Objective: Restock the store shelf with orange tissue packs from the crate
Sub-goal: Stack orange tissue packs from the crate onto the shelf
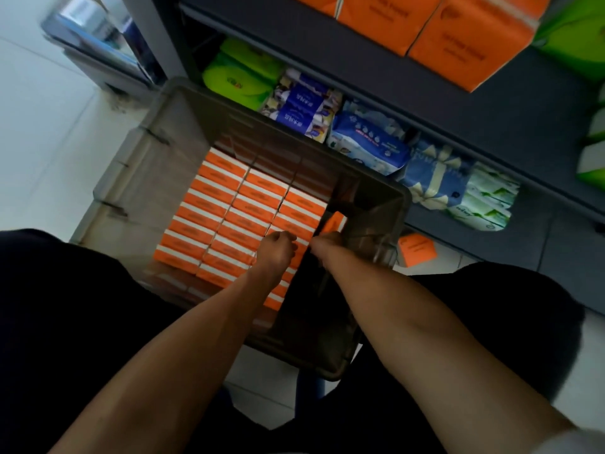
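So we're at the pick-up step, I'd say: both hands are down in the crate [183,132] going for the next packs. Left hand [276,249] sits on top of the right-hand column of orange tissue packs [229,217], fingers curled down over them, though I can't tell if it's actually got one pinched or is just resting there. Right hand [327,245] is just beside it, and it looks like it's gripping the one pack [333,222] that stands tilted up at the edge of the rows, near the crate's right wall. The frame's a bit blurry there, so that's my read and not a sure thing.

Packs themselves: flat orange blocks with white edges, lined up tight in three columns, filling the left part of the crate. Right part looks bare.

Next move probably needs a clean lift out without snagging the neighbours, then a reach up to the shelf [491,126], where bigger orange bundles [468,44] already sit on the upper level. One stray orange pack [417,249] lies on the floor beside the crate too.
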{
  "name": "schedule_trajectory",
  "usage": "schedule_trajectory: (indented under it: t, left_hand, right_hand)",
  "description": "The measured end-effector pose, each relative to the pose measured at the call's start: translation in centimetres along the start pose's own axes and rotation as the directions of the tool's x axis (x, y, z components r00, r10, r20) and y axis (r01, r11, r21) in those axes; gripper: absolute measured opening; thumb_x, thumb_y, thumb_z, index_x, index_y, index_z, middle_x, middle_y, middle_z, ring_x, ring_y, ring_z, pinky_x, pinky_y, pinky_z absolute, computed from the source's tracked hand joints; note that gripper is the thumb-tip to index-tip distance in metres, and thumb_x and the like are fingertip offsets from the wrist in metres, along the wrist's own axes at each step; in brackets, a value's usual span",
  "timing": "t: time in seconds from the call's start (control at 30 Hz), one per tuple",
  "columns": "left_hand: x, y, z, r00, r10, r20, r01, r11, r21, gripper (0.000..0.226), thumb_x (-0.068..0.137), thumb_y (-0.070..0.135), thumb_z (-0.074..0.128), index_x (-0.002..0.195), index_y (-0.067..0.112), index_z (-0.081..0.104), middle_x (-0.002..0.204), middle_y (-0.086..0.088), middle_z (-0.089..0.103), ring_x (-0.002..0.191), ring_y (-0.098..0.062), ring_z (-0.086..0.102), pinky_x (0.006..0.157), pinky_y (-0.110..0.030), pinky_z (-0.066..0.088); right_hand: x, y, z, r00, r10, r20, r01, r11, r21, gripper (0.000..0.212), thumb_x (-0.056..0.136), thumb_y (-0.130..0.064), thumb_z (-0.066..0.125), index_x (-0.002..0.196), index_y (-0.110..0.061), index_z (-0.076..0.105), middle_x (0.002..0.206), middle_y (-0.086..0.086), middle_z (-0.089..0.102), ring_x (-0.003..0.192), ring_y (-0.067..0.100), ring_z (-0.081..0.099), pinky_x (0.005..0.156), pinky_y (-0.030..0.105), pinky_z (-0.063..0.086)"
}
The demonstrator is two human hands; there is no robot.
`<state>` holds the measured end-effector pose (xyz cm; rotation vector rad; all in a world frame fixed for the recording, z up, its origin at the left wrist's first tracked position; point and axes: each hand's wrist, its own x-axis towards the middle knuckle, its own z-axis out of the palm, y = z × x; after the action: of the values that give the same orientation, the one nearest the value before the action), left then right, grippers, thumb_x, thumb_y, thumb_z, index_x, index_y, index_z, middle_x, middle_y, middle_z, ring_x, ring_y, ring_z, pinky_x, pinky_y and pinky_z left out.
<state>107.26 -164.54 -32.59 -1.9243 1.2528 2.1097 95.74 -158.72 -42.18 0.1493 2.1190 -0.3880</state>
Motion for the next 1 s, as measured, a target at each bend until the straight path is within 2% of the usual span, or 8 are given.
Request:
schedule_trajectory:
  t: [0.2,0.27,0.4,0.6,0.7,0.8,0.9,1.0]
  left_hand:
    - [-1.5,1.0,0.0,1.0,0.028,-0.005,-0.028,0.998,-0.049,0.021,0.098,0.013,0.043,0.096,0.005,0.062,0.08,-0.012,0.062,0.068,-0.023,0.054,0.061,-0.03,0.042]
    - [-2.0,1.4,-0.1,0.998,0.057,-0.014,-0.057,0.997,-0.044,0.022,0.098,0.013,0.043,0.101,0.004,0.063,0.075,-0.01,0.06,0.061,-0.02,0.051,0.056,-0.028,0.038]
    - [-3.2,3.0,-0.3,0.994,0.109,-0.008,-0.109,0.993,-0.051,0.019,0.099,0.014,0.046,0.1,0.007,0.064,0.077,-0.007,0.061,0.062,-0.02,0.053,0.057,-0.027,0.04]
    - [-5.6,5.5,0.2,0.982,0.187,0.006,-0.186,0.977,-0.1,0.022,0.097,0.014,0.047,0.08,0.011,0.06,0.076,-0.012,0.054,0.058,-0.02,0.047,0.054,-0.028,0.037]
    - [-6.6,7.0,0.9,0.981,0.191,0.013,-0.188,0.973,-0.133,0.018,0.096,0.015,0.047,0.104,0.01,0.062,0.079,-0.013,0.055,0.06,-0.022,0.05,0.058,-0.031,0.044]
    - [-8.1,8.9,1.7,0.976,0.209,0.057,-0.19,0.954,-0.232,0.053,0.097,0.014,0.05,0.147,0.025,0.035,0.101,-0.008,0.059,0.081,-0.028,0.06,0.07,-0.042,0.057]
    - [-9.5,11.1,2.5,0.959,0.271,0.085,-0.229,0.914,-0.334,0.067,0.097,0.017,0.054,0.152,0.032,0.019,0.131,-0.011,0.057,0.1,-0.034,0.065,0.065,-0.042,0.058]
    - [-10.7,13.7,3.2,0.943,0.327,0.064,-0.274,0.871,-0.407,0.053,0.096,0.011,0.052,0.142,0.028,0.03,0.127,-0.018,0.057,0.094,-0.036,0.068,0.057,-0.037,0.058]
  right_hand:
    - [-10.2,-3.8,-5.8,0.995,-0.064,-0.077,0.058,0.996,-0.066,0.033,0.088,-0.014,0.062,0.119,-0.002,0.063,0.122,0.013,0.067,0.109,0.029,0.067,0.074,0.028,0.051]
    - [-11.8,-4.4,-7.6,0.988,-0.104,-0.117,0.093,0.991,-0.097,0.034,0.092,-0.013,0.059,0.124,-0.001,0.06,0.128,0.014,0.064,0.115,0.029,0.064,0.082,0.032,0.051]
    - [-13.6,-5.6,-10.3,0.958,-0.191,-0.212,0.167,0.978,-0.123,0.043,0.09,-0.02,0.059,0.13,-0.004,0.058,0.134,0.015,0.059,0.122,0.032,0.059,0.097,0.037,0.05]
    - [-17.4,-6.7,-13.3,0.907,-0.332,-0.261,0.289,0.939,-0.188,0.034,0.088,-0.02,0.061,0.12,-0.009,0.065,0.121,0.012,0.067,0.107,0.029,0.066,0.086,0.036,0.056]
    - [-18.6,-7.3,-14.6,0.871,-0.454,-0.19,0.415,0.885,-0.212,0.019,0.083,-0.019,0.062,0.095,-0.021,0.077,0.108,0.001,0.072,0.094,0.019,0.068,0.08,0.031,0.057]
    - [-19.8,-8.1,-16.3,0.811,-0.57,-0.129,0.545,0.817,-0.187,0.012,0.083,-0.017,0.068,0.085,-0.025,0.077,0.097,-0.01,0.07,0.094,0.012,0.065,0.078,0.025,0.052]
    - [-21.3,-9.2,-18.5,0.728,-0.674,-0.123,0.661,0.738,-0.137,0.012,0.08,-0.016,0.073,0.075,-0.025,0.068,0.081,-0.01,0.063,0.086,0.011,0.061,0.073,0.023,0.047]
    - [-22.2,-10.6,-21.6,0.636,-0.755,-0.16,0.738,0.656,-0.16,0.021,0.077,-0.016,0.075,0.082,-0.021,0.055,0.079,-0.005,0.056,0.075,0.013,0.055,0.063,0.027,0.043]
